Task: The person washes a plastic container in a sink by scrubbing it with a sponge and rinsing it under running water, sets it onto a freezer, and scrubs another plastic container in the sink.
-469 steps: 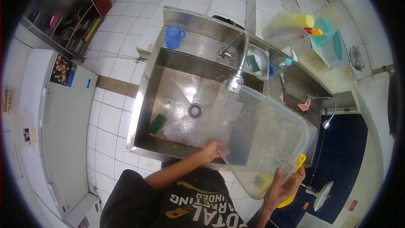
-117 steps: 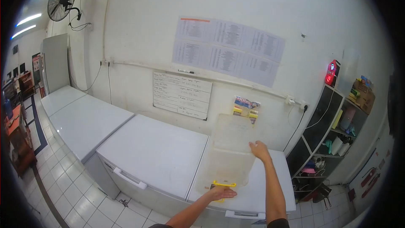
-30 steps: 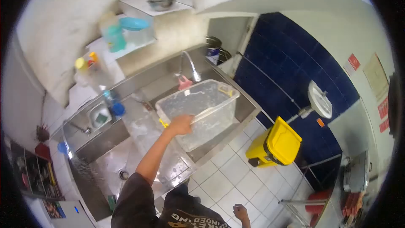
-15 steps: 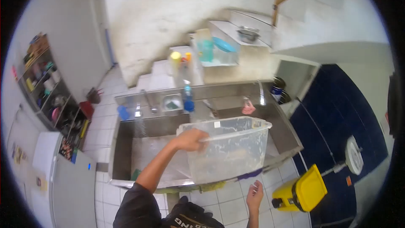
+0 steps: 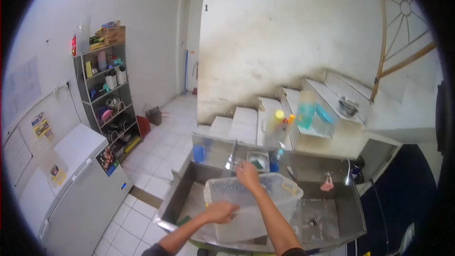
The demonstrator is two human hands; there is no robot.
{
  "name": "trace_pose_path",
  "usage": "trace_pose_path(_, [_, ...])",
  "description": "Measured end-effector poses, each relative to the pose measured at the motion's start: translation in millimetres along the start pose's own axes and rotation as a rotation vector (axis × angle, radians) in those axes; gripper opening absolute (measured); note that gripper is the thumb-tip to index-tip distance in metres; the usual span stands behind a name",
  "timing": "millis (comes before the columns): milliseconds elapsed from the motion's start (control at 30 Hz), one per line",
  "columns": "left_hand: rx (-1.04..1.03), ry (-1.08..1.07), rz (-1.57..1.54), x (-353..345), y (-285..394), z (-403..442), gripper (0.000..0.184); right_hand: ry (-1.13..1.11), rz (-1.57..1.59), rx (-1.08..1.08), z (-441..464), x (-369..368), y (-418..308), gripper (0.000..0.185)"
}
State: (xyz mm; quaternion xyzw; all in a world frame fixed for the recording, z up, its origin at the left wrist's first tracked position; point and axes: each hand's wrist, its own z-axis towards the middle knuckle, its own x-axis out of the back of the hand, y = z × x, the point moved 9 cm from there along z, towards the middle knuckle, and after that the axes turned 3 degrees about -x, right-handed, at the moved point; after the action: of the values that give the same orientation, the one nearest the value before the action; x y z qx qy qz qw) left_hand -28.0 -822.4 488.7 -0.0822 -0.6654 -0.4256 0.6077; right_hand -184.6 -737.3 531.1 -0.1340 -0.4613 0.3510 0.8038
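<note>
A clear plastic tub (image 5: 256, 218) with yellow clips rests tilted over the left basin of the steel sink (image 5: 353, 230). My left hand (image 5: 222, 212) is closed on the tub's near rim. Beyond the far rim, my right hand (image 5: 247, 174) is at the faucet (image 5: 231, 157), its fingers closed around something I cannot make out. A green sponge (image 5: 185, 220) lies in the left basin, partly hidden by the tub. Behind the sink's left part stands a blue mug (image 5: 199, 153).
The right basin has a drain (image 5: 312, 223), with a pink cloth (image 5: 327, 183) hanging behind it. Bottles (image 5: 278, 125) and a metal bowl (image 5: 348, 106) sit on the tiled steps. A white freezer (image 5: 90, 194) and a shelf rack (image 5: 108, 85) stand at left.
The tub has moved from the right basin to the left one. My right hand has gone from low beside the sink up to the faucet. The view has swung left and up.
</note>
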Motion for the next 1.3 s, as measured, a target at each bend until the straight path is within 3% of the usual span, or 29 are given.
trace_pose_path(33, [-0.022,0.031,-0.032,4.5,-17.1,-1.5,0.022,0.013,-0.003,0.022,16.6,-26.4,0.9,0.031])
trace_pose_path(100, [-0.001,0.009,-0.025,20.7,-38.8,-5.6,0.021,-0.201,-0.040,-0.384,29.1,-88.6,40.5,0.038])
trace_pose_path(333, [-0.067,-0.137,-0.015,-10.6,-130.2,-10.5,0.028,-0.349,-0.256,-0.492,18.0,-173.1,92.1,0.036])
trace_pose_path(533, [-0.006,-0.257,0.023,-41.2,-181.8,-6.2,0.030,-0.278,-0.318,-0.637,15.3,-205.4,148.1,0.046])
trace_pose_path(600, [0.020,-0.253,-0.023,-40.7,-193.3,-8.5,0.028,-0.193,-0.211,-0.370,17.0,-201.0,137.9,0.055])
trace_pose_path(733, [0.151,-0.138,-0.057,-51.3,-232.9,-6.4,0.026,-0.160,-0.188,-0.351,-17.7,-139.2,112.6,0.053])
trace_pose_path(833, [0.262,-0.136,-0.108,-48.9,-252.1,-4.1,0.027,-0.028,-0.165,-0.410,-58.8,-84.0,135.1,0.050])
trace_pose_path(900, [0.277,-0.091,-0.164,-51.0,-259.4,0.3,0.026,0.113,-0.207,-0.640,-114.5,-54.2,158.9,0.049])
trace_pose_path(1067, [0.451,0.020,-0.428,-68.9,-267.9,1.8,0.023,0.074,-0.174,-0.809,-231.3,-80.7,183.1,0.050])
trace_pose_path(1133, [0.640,0.147,-0.782,-83.2,-276.4,-10.4,0.020,0.026,-0.150,-0.883,-271.0,-107.1,203.6,0.053])
trace_pose_path(1200, [0.689,0.198,-0.884,-94.5,-274.6,-18.2,0.020,-0.095,0.422,-1.415,-324.3,-153.4,227.5,0.064])
trace_pose_path(1233, [0.735,0.263,-0.993,-100.6,-274.9,-26.0,0.020,-0.097,0.429,-1.423,-333.8,-155.6,230.0,0.064])
trace_pose_path(1300, [0.735,0.333,-1.070,-116.8,-278.3,-37.9,0.020,-0.097,0.872,-1.667,-344.5,-166.7,204.1,0.068])
